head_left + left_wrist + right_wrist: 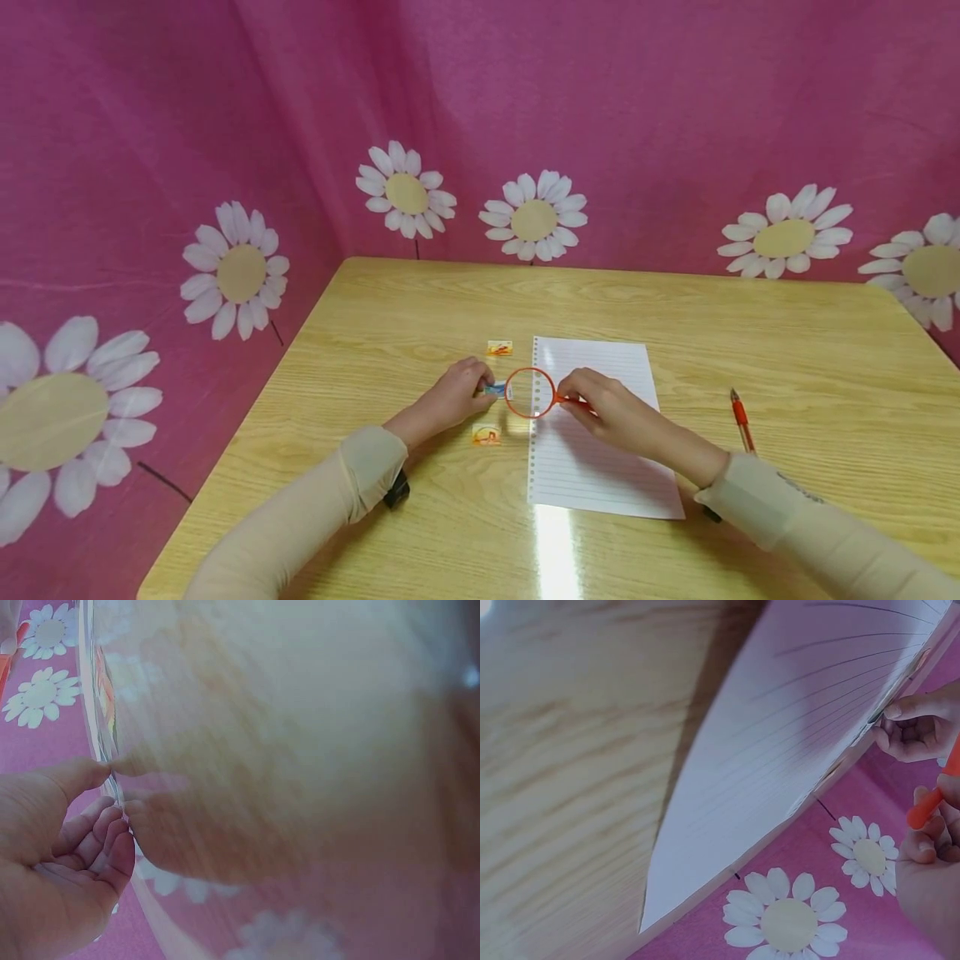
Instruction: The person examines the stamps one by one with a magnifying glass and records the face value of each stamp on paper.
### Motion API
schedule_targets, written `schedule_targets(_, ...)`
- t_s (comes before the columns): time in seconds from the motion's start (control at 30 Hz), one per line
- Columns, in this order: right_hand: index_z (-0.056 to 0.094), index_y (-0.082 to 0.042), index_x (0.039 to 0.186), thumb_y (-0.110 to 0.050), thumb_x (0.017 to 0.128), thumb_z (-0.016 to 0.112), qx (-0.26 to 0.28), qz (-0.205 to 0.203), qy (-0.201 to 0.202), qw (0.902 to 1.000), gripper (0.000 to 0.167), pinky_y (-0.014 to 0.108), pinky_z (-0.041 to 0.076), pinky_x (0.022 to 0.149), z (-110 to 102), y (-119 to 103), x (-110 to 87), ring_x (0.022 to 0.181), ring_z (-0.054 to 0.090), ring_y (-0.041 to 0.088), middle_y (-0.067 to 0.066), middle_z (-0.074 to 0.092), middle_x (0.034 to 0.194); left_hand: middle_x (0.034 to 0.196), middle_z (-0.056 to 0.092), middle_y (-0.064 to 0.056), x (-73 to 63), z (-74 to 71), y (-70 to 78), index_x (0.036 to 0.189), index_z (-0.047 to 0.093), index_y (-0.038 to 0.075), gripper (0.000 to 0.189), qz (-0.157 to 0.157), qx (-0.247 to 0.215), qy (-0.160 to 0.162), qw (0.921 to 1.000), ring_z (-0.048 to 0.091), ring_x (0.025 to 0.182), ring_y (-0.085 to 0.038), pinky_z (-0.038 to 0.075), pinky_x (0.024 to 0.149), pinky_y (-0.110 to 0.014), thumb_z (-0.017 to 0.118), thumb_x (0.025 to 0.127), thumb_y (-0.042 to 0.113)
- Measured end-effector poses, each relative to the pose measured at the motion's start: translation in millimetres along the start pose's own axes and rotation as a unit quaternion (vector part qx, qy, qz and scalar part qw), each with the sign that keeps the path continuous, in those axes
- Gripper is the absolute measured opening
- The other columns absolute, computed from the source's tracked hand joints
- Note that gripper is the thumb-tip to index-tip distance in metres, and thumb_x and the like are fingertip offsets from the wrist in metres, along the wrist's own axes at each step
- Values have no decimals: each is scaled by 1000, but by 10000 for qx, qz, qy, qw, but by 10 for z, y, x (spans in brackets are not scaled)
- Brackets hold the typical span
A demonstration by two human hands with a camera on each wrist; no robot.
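Observation:
The left hand (456, 390) is at the left edge of a small blue stamp-like paper (496, 389) on the table, pinching it between thumb and curled fingers. In the left wrist view its thumb and fingertips meet low at the tabletop. A magnifying glass (531, 392) with a round orange-red rim is held by its handle in the right hand (617, 414). Its lens hovers just right of the blue paper, over the sheet's punched edge. The right wrist view shows the orange handle (928, 808) between the fingers. Two yellow-orange stamp-like papers lie above (499, 347) and below (486, 434) the blue one.
A lined white sheet (600, 475) with a punched left edge lies under the right hand. Farther right lies a red pen (741, 419). The wooden table (420, 308) meets a pink curtain (637, 108) with white daisies at its far and left sides.

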State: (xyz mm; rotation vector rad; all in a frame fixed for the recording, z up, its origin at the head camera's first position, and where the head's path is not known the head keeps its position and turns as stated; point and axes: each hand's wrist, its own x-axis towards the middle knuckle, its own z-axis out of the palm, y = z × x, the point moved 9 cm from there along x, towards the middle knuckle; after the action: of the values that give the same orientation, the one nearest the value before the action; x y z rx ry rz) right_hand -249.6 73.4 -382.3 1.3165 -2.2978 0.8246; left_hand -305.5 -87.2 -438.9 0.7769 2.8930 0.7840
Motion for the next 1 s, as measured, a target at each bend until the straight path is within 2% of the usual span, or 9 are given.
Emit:
schedule_targets(0.3,60,-6,93,4,82,72,-44,141,-150,9998,19,27,53,68,56,-9,44,79,59,8,2,64,86,85,55,-7,3,-13,3,97,63,-1,15,94,-73,86,9999,44,77,-14,40,68,-23,69,91,11)
schedule_targets(1.0,59,-5,93,5,82,71,-16,160,-167,9997,19,28,54,69,93,-4,57,80,60,9,2,64,86,82,54,-7,4,-30,24,94,63,-1,14,162,14,207,9997,45,76,-13,39,68,-22,70,89,10)
